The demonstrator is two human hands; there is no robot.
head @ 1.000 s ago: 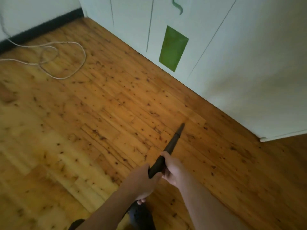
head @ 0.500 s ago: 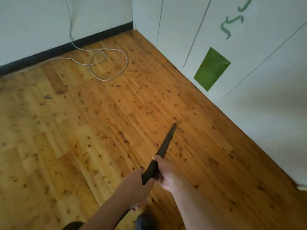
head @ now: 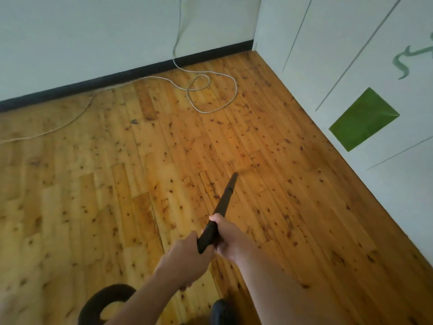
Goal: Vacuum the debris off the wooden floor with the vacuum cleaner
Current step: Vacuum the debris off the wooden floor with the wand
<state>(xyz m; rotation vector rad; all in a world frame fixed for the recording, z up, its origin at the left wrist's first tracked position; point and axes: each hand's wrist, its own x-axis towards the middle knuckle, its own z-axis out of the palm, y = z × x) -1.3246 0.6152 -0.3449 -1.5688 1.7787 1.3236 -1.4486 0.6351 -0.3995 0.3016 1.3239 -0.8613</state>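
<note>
I have both hands on the black vacuum wand (head: 224, 202), which slants away from me toward the corner of the room. My left hand (head: 185, 259) is wrapped round the thicker rear end of the wand, fingers curled under it. My right hand (head: 226, 238) grips it just ahead, knuckles up, thumb lying along the top. The two hands sit almost against each other.

The wand narrows to a slim nozzle whose tip is low over the wooden floor (head: 70, 207), near the middle of the view; I cannot tell whether the tip touches the boards. The floor is knotty, orange-brown planking, and its dark flecks are hard to tell from dirt. One small dark scrap (head: 134, 122) lies well ahead and to the left of the nozzle, nearer the black skirting board (head: 117, 75).

A thin white cable (head: 212, 95) drops down the pale wall (head: 93, 31), loops on the floor near the corner, and trails off to the left edge. On the right stand white cabinet doors (head: 328, 55) bearing a green rectangle (head: 363, 119) and a green squiggle above it.

At the bottom edge, a dark curved hose (head: 103, 296) arcs beside my left forearm, and a dark rounded shape (head: 221, 313) that I cannot identify sits between my arms.
</note>
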